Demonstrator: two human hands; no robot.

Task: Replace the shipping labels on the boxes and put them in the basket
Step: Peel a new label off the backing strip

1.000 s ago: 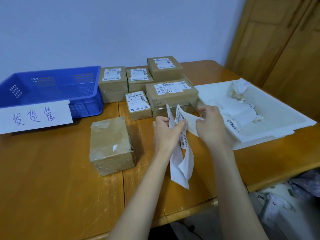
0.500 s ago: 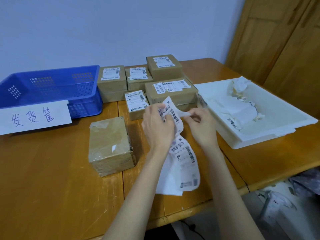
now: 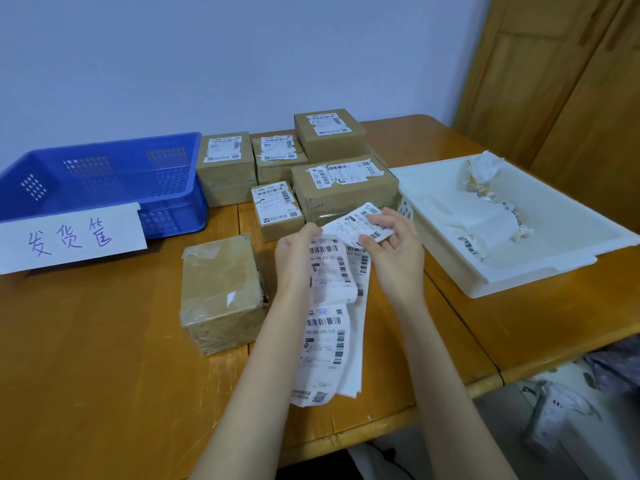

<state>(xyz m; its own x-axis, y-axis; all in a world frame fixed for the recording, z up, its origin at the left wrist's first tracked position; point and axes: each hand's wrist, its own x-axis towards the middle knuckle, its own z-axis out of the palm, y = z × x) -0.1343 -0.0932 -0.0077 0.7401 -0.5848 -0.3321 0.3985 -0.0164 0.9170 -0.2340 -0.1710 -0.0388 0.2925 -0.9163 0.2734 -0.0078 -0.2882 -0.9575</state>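
A strip of new shipping labels (image 3: 327, 341) hangs down over the table in front of me. My left hand (image 3: 296, 258) pinches its upper part. My right hand (image 3: 394, 251) grips the top label (image 3: 360, 225), which is bent back toward the right. Left of my hands a taped brown box (image 3: 221, 292) with no label lies on the table. Several labelled boxes (image 3: 343, 188) are stacked behind my hands. The blue basket (image 3: 104, 181) stands at the far left with nothing in it.
A white tray (image 3: 540, 271) at the right holds crumpled old labels (image 3: 485, 220). A paper sign with handwriting (image 3: 69, 237) leans on the basket's front. The table's front edge runs just below the strip. Wooden doors stand at the far right.
The strip has unfolded and turned its printed side up. It now hangs longer over the table. My right hand has shifted onto the top label and bent it back.
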